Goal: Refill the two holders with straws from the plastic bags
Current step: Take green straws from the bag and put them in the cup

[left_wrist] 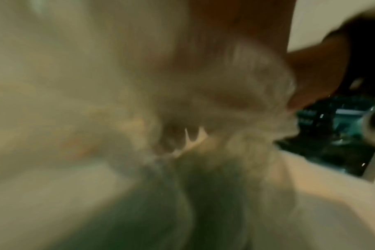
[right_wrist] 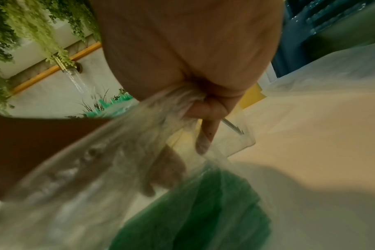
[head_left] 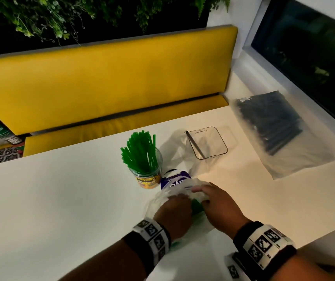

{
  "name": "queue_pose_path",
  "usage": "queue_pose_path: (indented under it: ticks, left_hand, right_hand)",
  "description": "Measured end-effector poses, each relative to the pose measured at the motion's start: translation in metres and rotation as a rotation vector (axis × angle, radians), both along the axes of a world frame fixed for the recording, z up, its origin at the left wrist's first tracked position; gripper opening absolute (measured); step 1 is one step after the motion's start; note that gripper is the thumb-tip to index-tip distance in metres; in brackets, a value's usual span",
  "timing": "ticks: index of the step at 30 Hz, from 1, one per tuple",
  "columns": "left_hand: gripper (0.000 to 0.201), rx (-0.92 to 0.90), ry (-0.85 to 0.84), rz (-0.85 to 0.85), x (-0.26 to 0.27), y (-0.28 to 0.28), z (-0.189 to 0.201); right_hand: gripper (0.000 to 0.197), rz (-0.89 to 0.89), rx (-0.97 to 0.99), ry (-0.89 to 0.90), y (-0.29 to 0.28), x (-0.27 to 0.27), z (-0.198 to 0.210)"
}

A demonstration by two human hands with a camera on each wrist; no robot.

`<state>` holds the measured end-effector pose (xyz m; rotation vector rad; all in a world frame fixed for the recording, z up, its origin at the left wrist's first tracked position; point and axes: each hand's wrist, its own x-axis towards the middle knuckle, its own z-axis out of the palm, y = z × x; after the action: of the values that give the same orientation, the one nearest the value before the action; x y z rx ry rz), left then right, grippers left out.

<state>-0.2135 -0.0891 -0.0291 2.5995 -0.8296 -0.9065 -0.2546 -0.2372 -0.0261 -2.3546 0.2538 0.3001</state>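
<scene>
Near the table's front, both hands hold a clear plastic bag [head_left: 197, 184] of green straws [head_left: 196, 205]. My right hand [head_left: 217, 203] clenches a bunched fold of the bag [right_wrist: 126, 145] in its curled fingers [right_wrist: 208, 110]. My left hand [head_left: 172, 208] is at the bag's mouth; its fingers [right_wrist: 165, 172] show dimly through the film. Blurred plastic [left_wrist: 96, 118] fills the left wrist view. Behind stands a round holder [head_left: 148, 179] full of green straws. A clear square holder [head_left: 207, 145] holds one dark straw. A bag of black straws [head_left: 274, 126] lies at the right.
The white table [head_left: 61, 189] ends at a yellow bench [head_left: 105, 78] behind and a window sill [head_left: 324, 118] on the right. A purple and white printed label [head_left: 174, 180] sits between the round holder and the bag in my hands. Plants [head_left: 61, 17] hang above the bench.
</scene>
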Motion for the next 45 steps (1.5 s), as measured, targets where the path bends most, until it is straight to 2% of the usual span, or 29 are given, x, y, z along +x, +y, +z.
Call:
queue_pose_path:
  ticks: [2, 4, 9, 12, 14, 17, 21, 24, 26, 30, 32, 34, 37, 39, 41, 45]
  left_hand:
    - [0.042, 0.049, 0.079, 0.046, 0.001, -0.002, -0.019]
    - [0.042, 0.075, 0.140, 0.009, -0.002, -0.003, -0.026]
    - [0.048, 0.105, 0.087, 0.008, -0.005, -0.008, -0.029]
    - [0.054, 0.007, 0.157, 0.095, -0.003, -0.007, -0.027]
    - [0.060, -0.066, 0.148, 0.147, -0.002, -0.005, -0.023]
    - [0.047, -0.071, 0.152, 0.124, 0.005, 0.000, -0.016]
    - [0.024, -0.156, 0.223, 0.118, 0.017, 0.002, -0.001]
    - [0.024, -0.098, 0.177, 0.077, 0.018, 0.000, 0.008]
    - [0.025, -0.125, 0.186, 0.104, 0.018, 0.001, 0.014]
    - [0.025, -0.362, 0.283, 0.187, 0.012, 0.015, 0.038]
    - [0.024, -0.609, 0.370, 0.213, 0.006, 0.024, 0.064]
    - [0.018, -0.901, 0.366, 0.266, 0.008, 0.038, 0.104]
    - [0.016, -1.397, 0.066, 0.524, 0.035, 0.068, 0.170]
    - [0.016, -1.671, -0.084, 0.673, 0.063, 0.088, 0.192]
    - [0.017, -1.721, -0.154, 0.746, 0.087, 0.094, 0.189]
    - [0.005, -1.457, -0.177, 0.885, 0.107, 0.077, 0.140]
  right_hand:
    - [0.052, 0.017, -0.001, -0.024, 0.001, -0.003, -0.003]
    - [0.053, 0.020, 0.014, -0.036, 0.004, -0.009, -0.005]
    - [0.053, -0.011, 0.052, -0.067, 0.004, -0.013, 0.003]
    - [0.052, -0.038, 0.011, -0.096, -0.003, -0.009, 0.000]
    - [0.047, -0.074, -0.021, -0.074, -0.010, -0.006, -0.005]
    - [0.046, -0.079, -0.026, -0.068, -0.013, -0.001, -0.008]
    - [0.053, -0.033, 0.111, -0.083, -0.010, 0.006, 0.004]
    - [0.060, 0.006, 0.171, -0.065, -0.007, 0.008, 0.010]
    - [0.060, 0.002, 0.168, -0.082, -0.008, 0.008, 0.009]
    - [0.045, -0.002, -0.025, -0.091, -0.014, 0.003, 0.000]
    - [0.037, 0.022, -0.122, -0.057, -0.010, 0.000, -0.003]
    - [0.036, 0.062, -0.140, -0.030, -0.005, -0.003, -0.001]
    - [0.035, 0.129, -0.160, -0.014, 0.002, -0.004, 0.007]
    - [0.036, 0.158, -0.152, -0.017, 0.005, -0.003, 0.010]
    - [0.037, 0.153, -0.137, -0.005, 0.008, -0.001, 0.011]
    - [0.039, 0.137, -0.102, 0.017, 0.011, 0.000, 0.013]
